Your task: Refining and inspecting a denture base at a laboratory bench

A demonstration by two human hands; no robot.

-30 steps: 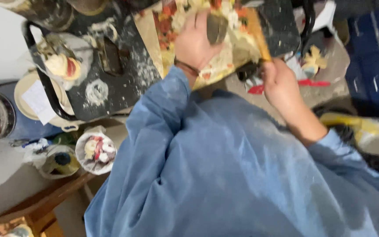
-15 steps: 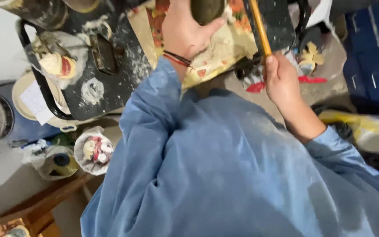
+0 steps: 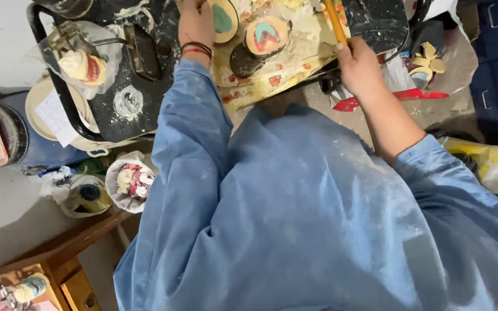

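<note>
A yellow-orange stick (image 3: 334,20) is being gripped by the right hand (image 3: 359,68), the grip closed around its lower end. The stick is rising out of the top of the fist, its long axis running up and slightly left, its far end cut off by the picture's top edge. It is being held over the stained board (image 3: 295,60) lying on the dark, dusty desk (image 3: 145,98).

The left hand (image 3: 196,23) is being rested on the board just beside a round disc with a teal middle (image 3: 223,20); whether its grip is closed on anything cannot be told, the fingers being hidden at the top edge. A second round disc, painted teal and red (image 3: 266,35), is lying between the two hands, apart from both.

Left of the desk, a small tub lined with a plastic bag (image 3: 131,181) is holding red and white scraps. Beside it, a bagged pot (image 3: 87,194) is showing a dark blue middle.
</note>
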